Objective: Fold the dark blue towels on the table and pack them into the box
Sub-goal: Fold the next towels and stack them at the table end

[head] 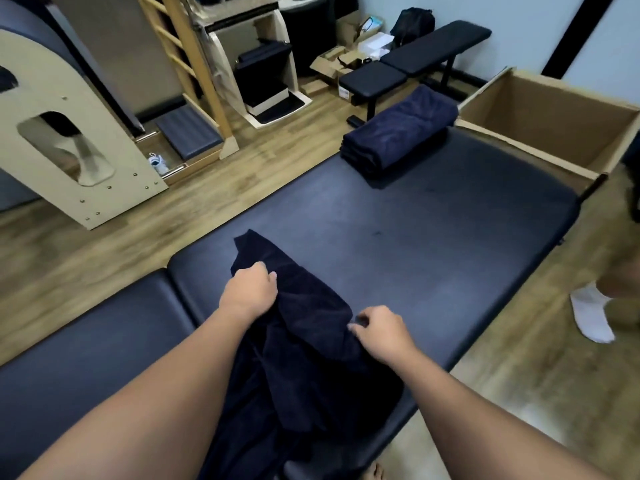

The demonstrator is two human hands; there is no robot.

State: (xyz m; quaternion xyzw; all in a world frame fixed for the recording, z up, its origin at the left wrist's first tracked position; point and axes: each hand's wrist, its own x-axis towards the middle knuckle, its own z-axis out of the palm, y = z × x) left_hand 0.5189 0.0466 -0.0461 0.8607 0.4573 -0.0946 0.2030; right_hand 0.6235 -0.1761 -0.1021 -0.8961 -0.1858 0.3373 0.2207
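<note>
Both bare hands work a rumpled dark blue towel (304, 344) at the lower centre of the frame. The left hand (251, 294) has its grip clenched round a bunched fold on the towel's left side, fingers curled into the cloth. The right hand (381, 332) pinches the towel's right edge between thumb and curled fingers. The towel is soft, thick terry, creased and loosely gathered; one corner points toward the frame's centre while the rest trails off the near edge of the worktop (433, 244).

The worktop is a long padded slab in smooth, faintly glossy dark vinyl with rounded corners and a seam between two cushions at lower left. At its far end, upper right of centre, sits a stack of folded towels (398, 133), squared into a neat rectangular pile. Just beside that stack, at the upper right, stands an open cardboard box (554, 109), plain brown with stiff, straight walls. A white-socked foot (590, 315) stands on the wood-grain floor (104, 258) at the right edge.
</note>
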